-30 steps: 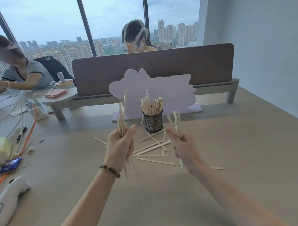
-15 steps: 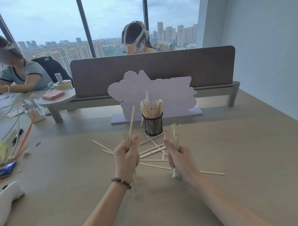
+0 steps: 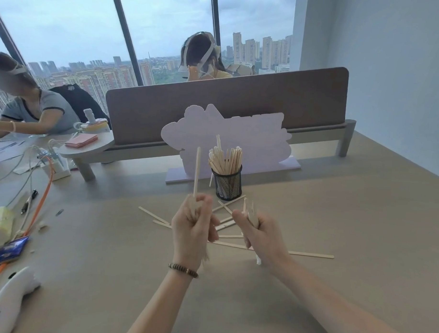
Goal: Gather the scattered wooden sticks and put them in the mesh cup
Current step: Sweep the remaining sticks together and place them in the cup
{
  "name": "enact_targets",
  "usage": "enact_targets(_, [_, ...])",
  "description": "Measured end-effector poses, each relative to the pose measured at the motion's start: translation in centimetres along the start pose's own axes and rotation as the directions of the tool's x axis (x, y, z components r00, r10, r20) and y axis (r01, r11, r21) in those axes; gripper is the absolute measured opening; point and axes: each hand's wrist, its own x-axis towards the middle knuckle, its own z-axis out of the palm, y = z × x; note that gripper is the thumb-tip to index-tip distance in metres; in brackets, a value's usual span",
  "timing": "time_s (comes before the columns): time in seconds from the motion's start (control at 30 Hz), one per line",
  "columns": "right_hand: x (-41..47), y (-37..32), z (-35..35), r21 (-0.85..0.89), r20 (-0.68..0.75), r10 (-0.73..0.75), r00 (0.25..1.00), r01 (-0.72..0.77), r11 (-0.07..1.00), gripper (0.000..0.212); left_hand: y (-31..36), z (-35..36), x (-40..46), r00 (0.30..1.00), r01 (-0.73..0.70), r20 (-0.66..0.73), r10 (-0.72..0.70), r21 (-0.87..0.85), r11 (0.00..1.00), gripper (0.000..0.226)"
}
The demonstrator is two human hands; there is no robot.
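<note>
Before the mesh cup [image 3: 227,183], left hand [image 3: 192,226] and right hand [image 3: 262,238] each grip a clenched bundle of wooden sticks [image 3: 196,171].

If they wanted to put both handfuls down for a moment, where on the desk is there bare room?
Bare desk lies right of the mesh cup, out to the wall, and in front, near the forearms. It is crowded between the hands, left hand and right hand, where loose sticks lie, and along the left edge with cables.

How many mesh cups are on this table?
1. The mesh cup stands beyond both hands, before the purple cutout, full of upright sticks.
</note>
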Motion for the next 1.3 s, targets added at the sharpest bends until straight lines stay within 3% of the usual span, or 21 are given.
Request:
enact_targets(0.17, [-0.3,-0.3,0.2,-0.038,-0.009,-0.057,0.998,0.057,0.998,0.065,-2.1,0.1,-1.2,0.996,0.09,-0.007,-0.09,0.119,0.989,0.01])
enact_targets(0.27, [-0.4,-0.6,0.1,-0.035,-0.014,-0.059,0.998,0.059,0.998,0.066,-2.3,0.1,-1.1,0.994,0.113,-0.019,-0.111,0.137,0.984,0.034])
enact_targets(0.43, [-0.4,-0.6,-0.2,-0.058,-0.024,-0.048,0.999,0.046,0.997,0.065,-2.0,-0.2,-1.3,0.996,0.088,0.023,-0.091,0.098,0.991,0.051])
enact_targets(0.63, [-0.4,-0.5,-0.4,-0.055,-0.028,-0.045,0.999,0.044,0.998,0.064,-1.8,-0.2,-1.1,0.994,0.094,0.062,-0.094,0.015,0.995,0.02])
enact_targets(0.77, [-0.4,-0.3,-0.6,-0.053,-0.032,-0.032,0.999,0.031,0.998,0.064,-2.1,-0.2,-0.9,0.991,0.107,0.08,-0.11,0.033,0.994,0.019])
enact_targets(0.87, [-0.3,-0.5,-0.5,-0.032,-0.032,-0.017,0.999,0.016,0.999,0.063,-2.3,-0.4,-0.6,0.992,0.094,0.079,-0.101,0.088,0.992,0.028])
enact_targets(1.03, [-0.2,-0.6,-0.6,-0.006,-0.032,-0.016,0.999,0.015,1.0,0.062,-2.2,-0.6,-0.5,1.0,0.018,-0.004,-0.017,0.171,0.985,0.064])
enact_targets(1.3, [-0.3,-0.8,-0.8,0.004,-0.026,-0.01,1.0,0.01,1.0,0.051,-2.3,-0.4,-0.6,0.999,0.033,0.011,-0.036,0.209,0.977,0.034])
